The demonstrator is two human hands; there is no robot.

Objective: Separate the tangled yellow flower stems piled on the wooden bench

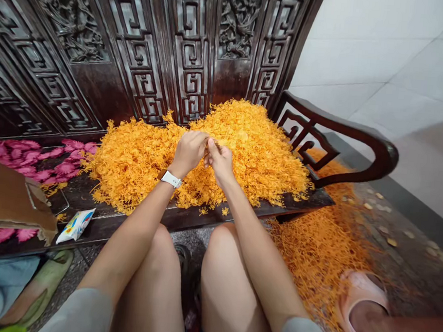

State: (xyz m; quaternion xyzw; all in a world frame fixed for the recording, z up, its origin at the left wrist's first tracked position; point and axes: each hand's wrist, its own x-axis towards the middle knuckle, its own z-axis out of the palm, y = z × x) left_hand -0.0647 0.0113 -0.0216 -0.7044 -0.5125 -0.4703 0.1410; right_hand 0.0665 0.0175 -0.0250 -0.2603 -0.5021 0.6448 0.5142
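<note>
A large heap of small orange plastic-looking flower pieces (136, 164) is spread over the seat of a dark wooden bench (104, 223). Over the middle of it, my left hand (190, 150) and my right hand (219, 160) meet at the fingertips. Both are closed in a pinch, and whatever lies between the fingers is too small and covered to make out. A watch with a white strap (171, 178) is on my left wrist. A few loose orange pieces (225, 211) lie at the bench's front edge.
Pink flower pieces (66, 168) and a cardboard box (5, 193) are on the left, near a small white packet (75, 225). A curved armrest (378, 148) bounds the right. Orange strands (315, 246) cover the floor beside another person's foot in a pink shoe (360, 302).
</note>
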